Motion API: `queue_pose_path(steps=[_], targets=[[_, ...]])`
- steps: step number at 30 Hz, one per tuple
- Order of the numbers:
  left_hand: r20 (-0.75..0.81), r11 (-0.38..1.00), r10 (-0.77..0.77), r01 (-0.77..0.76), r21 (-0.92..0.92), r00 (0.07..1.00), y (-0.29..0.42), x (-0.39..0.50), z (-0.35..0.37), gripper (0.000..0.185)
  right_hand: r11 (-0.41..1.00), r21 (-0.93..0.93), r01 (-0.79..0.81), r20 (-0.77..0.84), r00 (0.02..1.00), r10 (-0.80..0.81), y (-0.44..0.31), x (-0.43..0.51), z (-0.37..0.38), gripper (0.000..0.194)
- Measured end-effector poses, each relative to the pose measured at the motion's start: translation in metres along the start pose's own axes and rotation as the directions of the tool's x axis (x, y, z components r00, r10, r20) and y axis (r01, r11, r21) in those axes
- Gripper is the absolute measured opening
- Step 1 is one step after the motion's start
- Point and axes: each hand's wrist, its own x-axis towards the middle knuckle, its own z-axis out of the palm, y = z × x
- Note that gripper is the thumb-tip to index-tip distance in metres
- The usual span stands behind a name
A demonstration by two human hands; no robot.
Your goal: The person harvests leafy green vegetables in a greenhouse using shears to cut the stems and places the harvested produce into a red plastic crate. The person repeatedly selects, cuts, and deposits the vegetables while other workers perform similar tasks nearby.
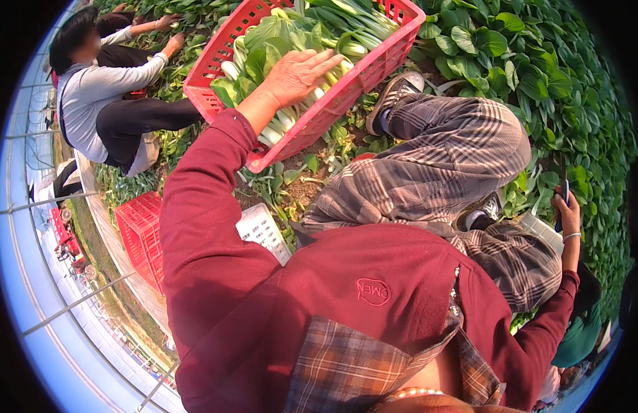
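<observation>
My left hand (298,77) lies palm down with its fingers spread, on leafy greens (270,38) in a red plastic crate (345,98). The greens have pale stems and look like bok choy; several are heaped in the crate, some with white stem ends towards me. Whatever is under the palm is hidden. Far to the right, beside my bent knee, my right hand (569,209) is closed around the dark handle of a knife (564,190). Its narrow blade points away from me, towards the growing plants (582,129).
A co-worker (97,103) crouches on the left, hands among the plants. Another red crate (141,237) and a white perforated plastic crate (262,232) stand to my left. A pale container (541,229) sits near my right hand. Cut leaves litter the soil (298,191).
</observation>
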Motion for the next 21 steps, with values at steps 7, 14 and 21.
queue_pose_path(steps=[7, 14, 21], targets=[[-0.176, 0.948, -0.242, 0.193, -0.255, 0.954, -0.016, -0.025, 0.050, 0.042, 0.986, 0.093, -0.139, -0.113, 0.982, 0.150, -0.022, -0.036, 0.015, 0.038], [-0.150, 0.949, -0.193, 0.146, -0.278, 0.970, -0.001, -0.010, 0.031, 0.049, 0.986, 0.164, -0.021, 0.099, 0.995, 0.005, -0.026, -0.068, 0.036, 0.026], [-0.154, 0.965, -0.211, 0.181, -0.192, 0.965, 0.030, 0.038, -0.055, 0.034, 0.986, 0.087, -0.144, 0.227, 0.966, 0.121, 0.025, 0.030, 0.073, 0.024]])
